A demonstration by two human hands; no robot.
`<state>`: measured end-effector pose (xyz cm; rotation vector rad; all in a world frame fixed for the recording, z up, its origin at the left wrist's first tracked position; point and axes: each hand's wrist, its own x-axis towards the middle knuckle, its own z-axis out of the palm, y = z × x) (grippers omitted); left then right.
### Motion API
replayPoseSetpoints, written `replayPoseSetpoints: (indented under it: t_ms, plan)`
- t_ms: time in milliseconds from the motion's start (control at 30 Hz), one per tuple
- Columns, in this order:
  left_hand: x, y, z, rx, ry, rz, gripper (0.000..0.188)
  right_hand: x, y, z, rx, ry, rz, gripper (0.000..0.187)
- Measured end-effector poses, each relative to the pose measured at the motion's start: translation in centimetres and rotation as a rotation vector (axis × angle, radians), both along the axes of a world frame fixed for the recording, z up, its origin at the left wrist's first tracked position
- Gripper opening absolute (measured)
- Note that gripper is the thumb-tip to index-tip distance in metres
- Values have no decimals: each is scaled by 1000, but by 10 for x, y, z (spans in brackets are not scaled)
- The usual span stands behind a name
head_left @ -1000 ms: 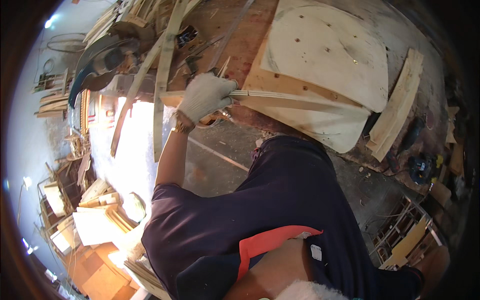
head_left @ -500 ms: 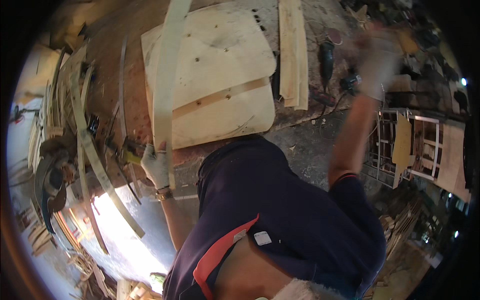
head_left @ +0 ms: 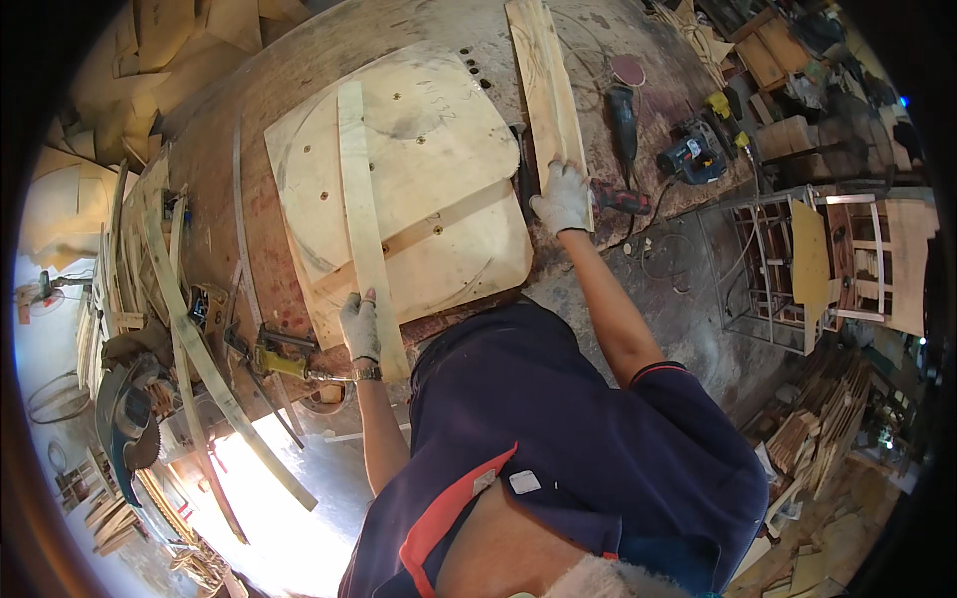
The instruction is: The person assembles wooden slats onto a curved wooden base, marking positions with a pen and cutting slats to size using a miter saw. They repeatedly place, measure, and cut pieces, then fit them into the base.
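Note:
My left hand, in a pale work glove, is closed round the near end of a long thin wooden strip. The strip lies across a wide, round-cornered wooden panel with several screws in its face and a band crossing it. Right of the panel, my gloved right hand grips the near end of long wooden planks lying side by side. How far the fingers reach beneath them is hidden. Next to that hand lies a red and black power drill.
An angle grinder and a blue jigsaw-like tool lie right on the worn workbench. A yellow clamp sits at its near left edge. Long strips lean at left beside a circular-bladed saw. Metal frames stand at right.
My right hand has come from the far right over the tools to the planks and closed on their near end. The strip in my left hand has come down over the panel. The view has shifted.

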<state>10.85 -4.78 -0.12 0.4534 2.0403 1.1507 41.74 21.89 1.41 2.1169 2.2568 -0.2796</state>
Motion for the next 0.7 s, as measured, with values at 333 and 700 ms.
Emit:
replayPoseSetpoints:
  t_ms: [333,700]
  plan:
    - [0,-29,10,60,-3,99,28,19,-52,13,-436,1890,-226,90]
    - [-12,0,-10,43,85,188,31,-2,-123,-40,-1300,2054,-124,96]
